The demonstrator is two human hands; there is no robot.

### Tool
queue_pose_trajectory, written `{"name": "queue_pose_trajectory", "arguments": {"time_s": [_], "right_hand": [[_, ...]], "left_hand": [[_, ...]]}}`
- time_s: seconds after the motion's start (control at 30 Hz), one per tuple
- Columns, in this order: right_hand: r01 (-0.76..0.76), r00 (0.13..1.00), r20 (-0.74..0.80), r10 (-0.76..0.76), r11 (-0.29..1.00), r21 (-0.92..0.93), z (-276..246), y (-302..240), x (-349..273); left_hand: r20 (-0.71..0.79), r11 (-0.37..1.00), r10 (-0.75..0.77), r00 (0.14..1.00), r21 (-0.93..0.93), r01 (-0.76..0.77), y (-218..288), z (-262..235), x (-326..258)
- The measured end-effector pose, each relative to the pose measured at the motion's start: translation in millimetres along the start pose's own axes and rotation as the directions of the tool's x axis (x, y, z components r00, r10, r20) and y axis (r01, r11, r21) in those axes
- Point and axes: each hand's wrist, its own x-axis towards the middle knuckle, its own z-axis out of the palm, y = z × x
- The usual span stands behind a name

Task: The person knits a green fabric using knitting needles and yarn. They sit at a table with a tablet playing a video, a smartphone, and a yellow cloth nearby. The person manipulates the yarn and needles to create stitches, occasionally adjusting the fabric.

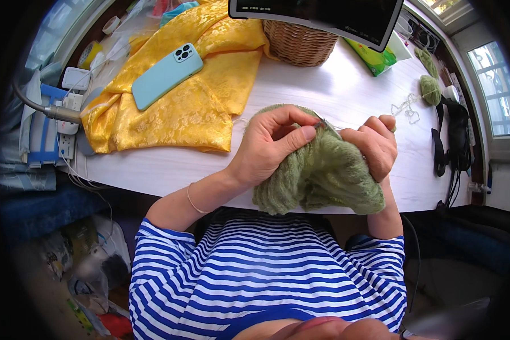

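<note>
Striped blue-and-white shirt (266,272) filling the foreground, white table (345,90) bearing yellow cloth (192,107), green knitted piece (317,175) hanging over the table's near edge, left hand (272,144) pinching its top, right hand (371,147) gripping it closed, turquoise phone (165,75) lying on the cloth.

Person wears a short-sleeved top (255,272) with horizontal blue and white stripes; the stripes are narrow and evenly spaced across chest and both sleeves. Sleeve hems end above the elbows, the left hem (158,229) lying left of the top's chest panel, the right hem (379,243) to its right. Forearms bare. One thin bracelet (194,201) circles the left wrist, above the left sleeve hem. No ring or watch can be made out on the left hand (269,144) or the right hand (371,147).
</note>
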Motion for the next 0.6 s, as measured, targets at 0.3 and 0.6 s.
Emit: {"name": "queue_pose_trajectory", "arguments": {"time_s": [0.3,0.6], "right_hand": [[-0.131,0.987,0.117,0.108,0.968,0.214,3,-1,3],[-0.028,0.997,-0.069,0.024,0.998,-0.062,-3,-3,-7]], "left_hand": [[0.096,0.987,-0.055,0.994,0.158,0.039,-4,5,-5],[-0.094,0.986,0.165,0.982,0.051,-0.161,1,8,-4]]}}
